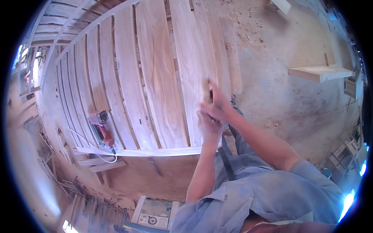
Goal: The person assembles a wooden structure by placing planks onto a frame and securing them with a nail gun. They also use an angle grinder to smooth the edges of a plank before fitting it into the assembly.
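Observation:
My right hand (218,105) is closed around a small pale piece, wood-coloured and smeared by motion (206,91), at the right side of a large slatted wooden panel (159,77). Just below it, my left hand (210,126) is curled against my right hand; what its fingers hold, if anything, is hidden. Both hands are over the panel's near right corner. Wide boards with narrow gaps make up the panel, and a pale rail (155,152) runs along its near edge. A red nail gun (101,130) lies on the boards at the left.
A white hose (105,158) trails from the nail gun over the near edge. Short wooden pieces (104,166) stick out below the panel. On the right stands a wooden piece with a flat top (320,73). Shavings (252,37) litter the dusty floor. More slatted frames (58,23) are at far left.

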The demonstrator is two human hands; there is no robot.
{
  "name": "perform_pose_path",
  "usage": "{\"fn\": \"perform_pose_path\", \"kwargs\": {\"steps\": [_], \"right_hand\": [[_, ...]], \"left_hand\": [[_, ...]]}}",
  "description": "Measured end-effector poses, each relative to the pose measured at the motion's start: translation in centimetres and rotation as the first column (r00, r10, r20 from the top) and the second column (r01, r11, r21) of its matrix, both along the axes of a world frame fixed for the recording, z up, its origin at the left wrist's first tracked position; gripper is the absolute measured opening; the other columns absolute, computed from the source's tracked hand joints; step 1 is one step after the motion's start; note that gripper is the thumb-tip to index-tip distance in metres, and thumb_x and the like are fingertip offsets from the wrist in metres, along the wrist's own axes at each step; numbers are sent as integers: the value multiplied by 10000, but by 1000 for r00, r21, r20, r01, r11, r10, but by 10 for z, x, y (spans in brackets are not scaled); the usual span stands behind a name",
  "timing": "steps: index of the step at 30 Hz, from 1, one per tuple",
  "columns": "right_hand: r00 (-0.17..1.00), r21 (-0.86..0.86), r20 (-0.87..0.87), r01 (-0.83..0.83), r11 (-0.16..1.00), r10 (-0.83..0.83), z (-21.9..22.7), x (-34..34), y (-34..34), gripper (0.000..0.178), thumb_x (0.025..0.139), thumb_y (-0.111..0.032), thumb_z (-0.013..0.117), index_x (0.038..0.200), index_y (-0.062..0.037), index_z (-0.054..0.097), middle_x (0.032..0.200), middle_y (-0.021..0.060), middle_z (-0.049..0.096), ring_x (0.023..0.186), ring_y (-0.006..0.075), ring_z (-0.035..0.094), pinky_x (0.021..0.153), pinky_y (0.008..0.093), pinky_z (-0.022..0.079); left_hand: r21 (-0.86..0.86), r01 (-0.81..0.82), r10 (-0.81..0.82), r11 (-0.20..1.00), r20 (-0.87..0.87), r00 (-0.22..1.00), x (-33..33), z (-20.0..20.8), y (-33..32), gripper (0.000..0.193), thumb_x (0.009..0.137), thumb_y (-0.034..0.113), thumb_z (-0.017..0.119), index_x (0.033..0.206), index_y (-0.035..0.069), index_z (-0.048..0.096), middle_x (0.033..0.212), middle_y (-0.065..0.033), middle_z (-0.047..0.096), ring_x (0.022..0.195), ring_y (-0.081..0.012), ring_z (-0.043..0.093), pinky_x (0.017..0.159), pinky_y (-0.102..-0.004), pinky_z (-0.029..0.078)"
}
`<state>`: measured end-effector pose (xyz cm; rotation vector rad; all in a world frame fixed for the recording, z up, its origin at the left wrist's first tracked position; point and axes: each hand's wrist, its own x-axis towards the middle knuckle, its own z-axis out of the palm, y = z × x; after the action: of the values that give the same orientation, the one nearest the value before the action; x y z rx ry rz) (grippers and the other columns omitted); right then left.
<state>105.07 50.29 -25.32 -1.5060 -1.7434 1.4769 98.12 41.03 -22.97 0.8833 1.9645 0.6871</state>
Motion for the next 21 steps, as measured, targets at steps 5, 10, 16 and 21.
{"fn": "perform_pose_path", "kwargs": {"steps": [5, 10, 16, 21], "right_hand": [[966, 14, 131, 222, 975, -222, -37, 2, 26, 635, 822, -214, 624, 1362, 51, 422, 1227, 273, 573, 1124, 373, 592, 940, 442, 481], [952, 268, 264, 83, 960, -156, -62, -7, 19, 412, 807, -193, 586, 1137, 37, 496, 1046, 290, 614, 968, 424, 620, 810, 514, 514], [855, -42, 517, -14, 999, 33, -66, -20, 32, 623, 818, -218, 596, 1346, 34, 383, 871, 245, 683, 831, 424, 674, 780, 505, 530], [815, -152, 571, -17, 988, 101, -42, -35, 49, 884, 808, -254, 601, 1540, 8, 180, 935, 260, 696, 882, 419, 684, 809, 481, 536]], "left_hand": [[203, -78, 72, 976, 35, 997, -12, -48, -3, 362, 958, 152, 597, 1247, -53, 528, 1224, -263, 549, 1187, -431, 504, 1030, -489, 385], [-66, -256, 204, 965, -429, 880, -47, -94, -19, 556, 901, 213, 661, 1338, -79, 481, 1303, -279, 520, 1238, -440, 452, 1087, -500, 326], [-233, 77, -193, 969, -532, 824, -28, -63, -2, 692, 803, 194, 719, 1405, -17, 454, 1404, -274, 432, 1299, -434, 399, 1076, -550, 329], [-193, -50, -51, 980, -484, 874, -35, -73, -18, 723, 796, 191, 721, 1435, 18, 430, 1432, -278, 398, 1293, -468, 390, 1084, -551, 327]]}}
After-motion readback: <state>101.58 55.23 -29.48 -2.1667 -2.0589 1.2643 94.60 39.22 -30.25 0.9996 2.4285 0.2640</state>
